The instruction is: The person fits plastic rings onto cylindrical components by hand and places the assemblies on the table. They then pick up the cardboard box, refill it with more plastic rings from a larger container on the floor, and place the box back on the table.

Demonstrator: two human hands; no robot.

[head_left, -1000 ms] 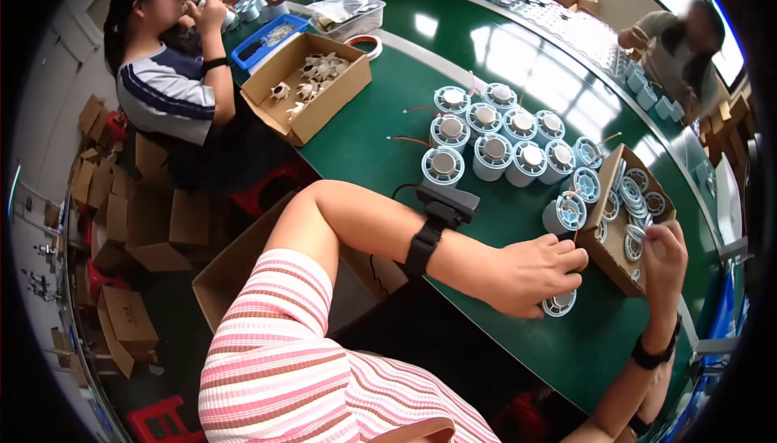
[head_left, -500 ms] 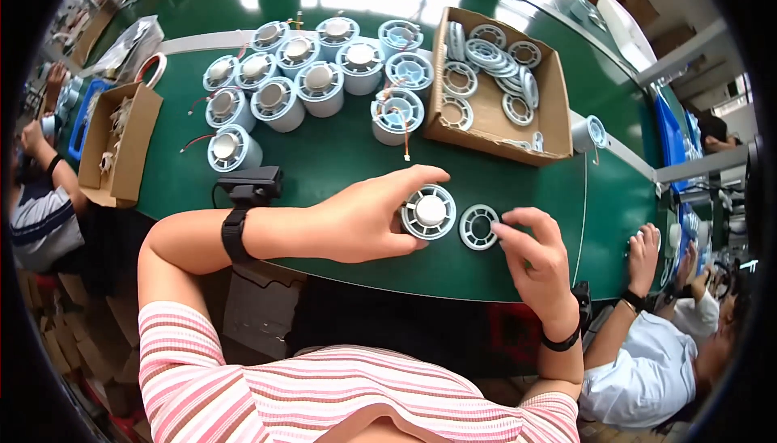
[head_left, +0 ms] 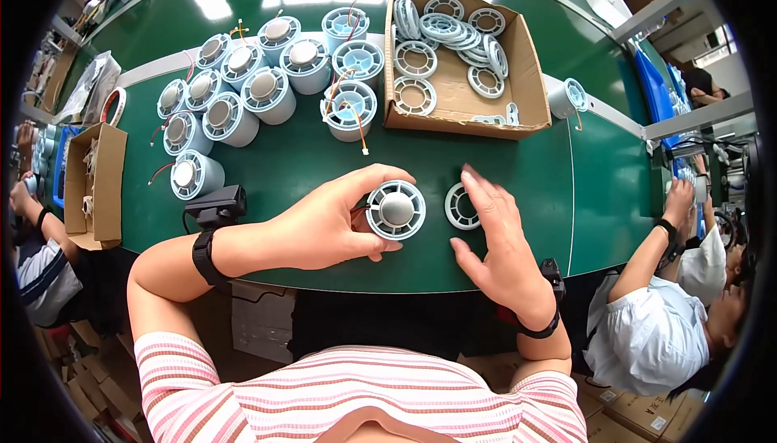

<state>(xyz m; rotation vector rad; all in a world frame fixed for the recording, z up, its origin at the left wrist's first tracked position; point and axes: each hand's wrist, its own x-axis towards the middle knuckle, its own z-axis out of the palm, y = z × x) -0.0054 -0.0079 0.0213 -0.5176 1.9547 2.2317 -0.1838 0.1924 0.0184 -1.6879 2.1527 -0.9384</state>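
My left hand is wrapped round a light-blue cylindrical housing, its thumb and fingers on the sides. A round silver disc sits in the middle of the spoked top, which faces up. To its right a flat light-blue spoked ring lies on the green table. My right hand is open beside that ring, thumb and fingers apart. Its fingers cover the ring's right side; whether they touch it I cannot tell.
Several similar housings with silver discs stand at the back left; a few open ones with wires stand beside them. A cardboard box of rings is behind my hands. Another box stands left. A lone housing and a co-worker's hand are right.
The whole view has shifted, so the table's things sit further left. My right hand has gone from curled fingers at the ring's edge to spread fingers partly over it. My left hand keeps its hold.
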